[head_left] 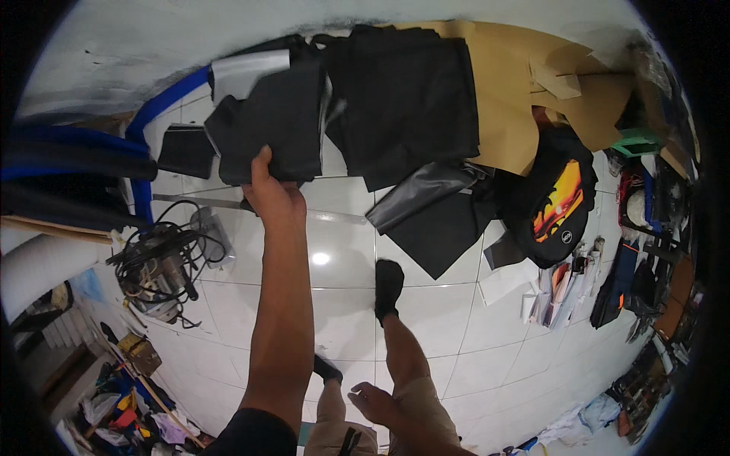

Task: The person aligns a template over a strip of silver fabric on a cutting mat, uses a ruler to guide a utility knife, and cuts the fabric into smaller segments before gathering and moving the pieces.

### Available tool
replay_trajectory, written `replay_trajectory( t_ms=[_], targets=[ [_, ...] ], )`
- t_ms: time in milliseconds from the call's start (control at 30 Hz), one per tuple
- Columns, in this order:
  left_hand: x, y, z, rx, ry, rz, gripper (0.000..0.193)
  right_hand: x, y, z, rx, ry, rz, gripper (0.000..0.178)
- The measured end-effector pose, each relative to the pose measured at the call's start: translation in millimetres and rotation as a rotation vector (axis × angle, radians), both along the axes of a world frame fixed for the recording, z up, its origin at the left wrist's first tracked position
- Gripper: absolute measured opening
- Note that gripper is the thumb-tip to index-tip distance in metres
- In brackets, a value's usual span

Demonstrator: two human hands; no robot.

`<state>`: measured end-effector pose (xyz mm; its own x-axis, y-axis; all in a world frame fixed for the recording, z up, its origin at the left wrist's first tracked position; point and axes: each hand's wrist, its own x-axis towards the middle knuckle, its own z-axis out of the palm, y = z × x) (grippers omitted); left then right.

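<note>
My left hand [274,194] reaches forward and grips the near edge of a black sheet piece [283,125], thumb on top and the other fingers mostly hidden underneath. The piece looks like fabric or leatherette; I cannot tell which. Behind it lies a silvery-grey sheet [251,68], and to its left a smaller black piece [186,150]. Just right of it is a large folded stack of black material [403,99]. My right hand [376,404] hangs over my lap with its fingers loosely apart and nothing in them.
Brown paper sheets [502,99] lie at the back right, beside a black bag with an orange print [559,201]. A shiny black roll [422,194] rests in front of the stack. Tangled cables [163,258] sit on the left, near dark rolls [76,163]. My feet stand on white tiles.
</note>
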<state>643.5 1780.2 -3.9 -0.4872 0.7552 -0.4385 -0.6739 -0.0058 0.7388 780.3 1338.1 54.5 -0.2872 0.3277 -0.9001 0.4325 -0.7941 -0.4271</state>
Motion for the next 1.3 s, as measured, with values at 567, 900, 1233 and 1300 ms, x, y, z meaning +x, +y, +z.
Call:
replay_trajectory(
  t_ms=[567,900,1233,1300],
  targets=[
    [17.1,-50.6,-358.7,-0.314,-0.334,0.09,0.04,39.9,89.2,6.1,-0.419,0.176,-0.179,0.045],
    [-43.3,-69.1,-369.1,-0.511,-0.177,-0.036,0.046,25.9,64.3,-1.2,-0.354,0.102,-0.193,0.029],
    [-35.8,-87.7,-334.2,-0.919,0.15,-0.329,0.089,13.0,63.0,-1.0,-0.33,0.041,-0.121,0.028],
    [-15.3,-136.9,-326.1,-0.871,0.463,-0.496,0.083,11.8,52.7,-6.0,-0.3,0.022,-0.086,0.027]
  ],
)
